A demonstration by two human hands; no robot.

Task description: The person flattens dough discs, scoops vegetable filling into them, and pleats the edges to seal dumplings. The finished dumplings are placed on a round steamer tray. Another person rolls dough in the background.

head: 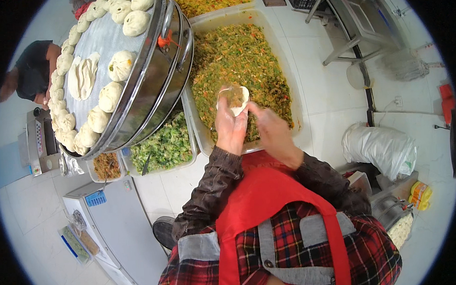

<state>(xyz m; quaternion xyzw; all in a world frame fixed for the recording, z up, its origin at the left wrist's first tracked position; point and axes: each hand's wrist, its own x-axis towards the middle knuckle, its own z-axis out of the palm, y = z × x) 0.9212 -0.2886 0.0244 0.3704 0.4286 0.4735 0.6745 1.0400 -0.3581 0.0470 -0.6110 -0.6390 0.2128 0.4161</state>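
My left hand (230, 129) holds a round dough wrapper (244, 98) with vegetable filling (233, 96) spread in its hollow. The wrapper is cupped in the palm and fingers, its pale rim still showing around the filling. My right hand (274, 131) is blurred, its fingertips at the wrapper's right edge. Whether they pinch the dough is too blurred to tell. Below both hands lies a large plastic tub (297, 83) of chopped vegetable filling (240, 59). To the left, a stacked metal steamer (150, 81) carries pleated buns (110, 97) and several flat dough pieces (83, 76) on its mesh.
A tub of chopped greens (164, 141) with a utensil and a smaller tub of brown filling (106, 165) sit under the steamer's edge. A white freezer (129, 229) stands at lower left. Another person (35, 70) is behind the steamer. A metal-framed stand (359, 32) is at upper right.
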